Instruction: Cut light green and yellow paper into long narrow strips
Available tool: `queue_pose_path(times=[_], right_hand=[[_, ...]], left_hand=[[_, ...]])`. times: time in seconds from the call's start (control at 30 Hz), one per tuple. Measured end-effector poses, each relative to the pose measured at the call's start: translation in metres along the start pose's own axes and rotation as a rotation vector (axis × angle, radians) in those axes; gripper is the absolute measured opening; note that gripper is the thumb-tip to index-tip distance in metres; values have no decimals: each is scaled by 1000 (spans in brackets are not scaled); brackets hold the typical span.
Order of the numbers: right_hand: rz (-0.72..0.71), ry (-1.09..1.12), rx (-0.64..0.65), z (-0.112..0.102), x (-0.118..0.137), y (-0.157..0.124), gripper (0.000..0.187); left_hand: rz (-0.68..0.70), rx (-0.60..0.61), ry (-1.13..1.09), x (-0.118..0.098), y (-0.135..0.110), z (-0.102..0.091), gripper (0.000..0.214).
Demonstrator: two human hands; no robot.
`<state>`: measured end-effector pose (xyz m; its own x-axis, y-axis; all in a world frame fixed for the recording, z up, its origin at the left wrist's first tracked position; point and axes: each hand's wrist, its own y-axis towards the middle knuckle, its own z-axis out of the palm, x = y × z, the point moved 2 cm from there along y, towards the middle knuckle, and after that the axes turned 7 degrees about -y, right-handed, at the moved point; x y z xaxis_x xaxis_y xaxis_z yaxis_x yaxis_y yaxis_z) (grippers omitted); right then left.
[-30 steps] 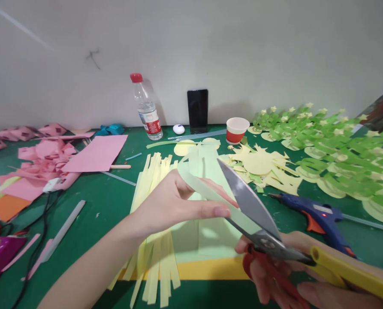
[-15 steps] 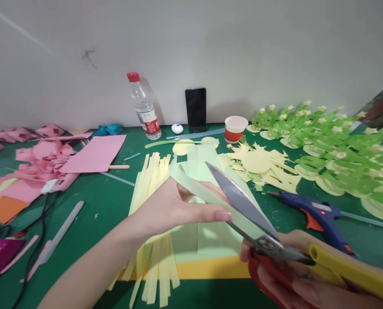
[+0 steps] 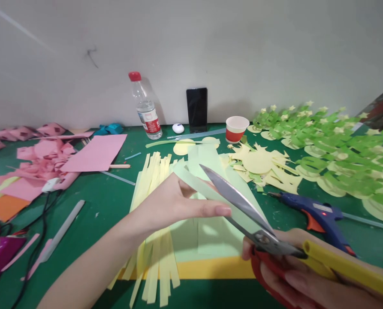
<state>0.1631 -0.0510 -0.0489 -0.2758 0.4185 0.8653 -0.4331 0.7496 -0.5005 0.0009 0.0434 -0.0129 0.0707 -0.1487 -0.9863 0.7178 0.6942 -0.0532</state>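
Observation:
My left hand [image 3: 168, 201] reaches in from the lower left, its thumb pressed along a pale green paper strip [image 3: 196, 183]; the other fingers are mostly hidden behind the paper. My right hand [image 3: 291, 274] grips a pair of scissors [image 3: 238, 195] with red and yellow handles. The blades are spread, pointing up and left, with the green paper between them close to my left thumb. Below my hands lie pale green sheets [image 3: 207, 244] on a yellow sheet [image 3: 217, 269]. A bundle of pale yellow paper strips [image 3: 157, 270] lies partly under my left wrist.
A blue glue gun [image 3: 320, 212] lies at the right, before rows of green paper plants [image 3: 345, 159]. Yellow paper scraps [image 3: 262, 165], a paper cup [image 3: 236, 129], a propped phone [image 3: 197, 110] and a water bottle [image 3: 149, 116] stand behind. Pink paper [image 3: 96, 152] and a cable [image 3: 43, 231] occupy the left.
The scissors and my right hand have shifted slightly left along the green paper, the blades still spread. My left hand has barely moved, and the view has shifted slightly.

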Motion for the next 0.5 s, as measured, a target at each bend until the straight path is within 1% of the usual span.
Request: queue_pose_path(times=[0.17, 0.33, 0.4, 0.43, 0.5], right_hand=[[19, 114, 76, -2, -1, -1, 21], [31, 211, 84, -2, -11, 6, 31], [17, 179, 93, -3, -14, 8, 33], [2, 116, 81, -4, -15, 8, 34], [-20, -23, 37, -6, -16, 8, 34]], left_hand=[[49, -37, -2, 1, 2, 2, 11], [52, -51, -8, 3, 0, -2, 5], [120, -114, -25, 2, -1, -6, 6], [177, -173, -50, 0, 0, -9, 8], [336, -332, -147, -6, 1, -16, 10]])
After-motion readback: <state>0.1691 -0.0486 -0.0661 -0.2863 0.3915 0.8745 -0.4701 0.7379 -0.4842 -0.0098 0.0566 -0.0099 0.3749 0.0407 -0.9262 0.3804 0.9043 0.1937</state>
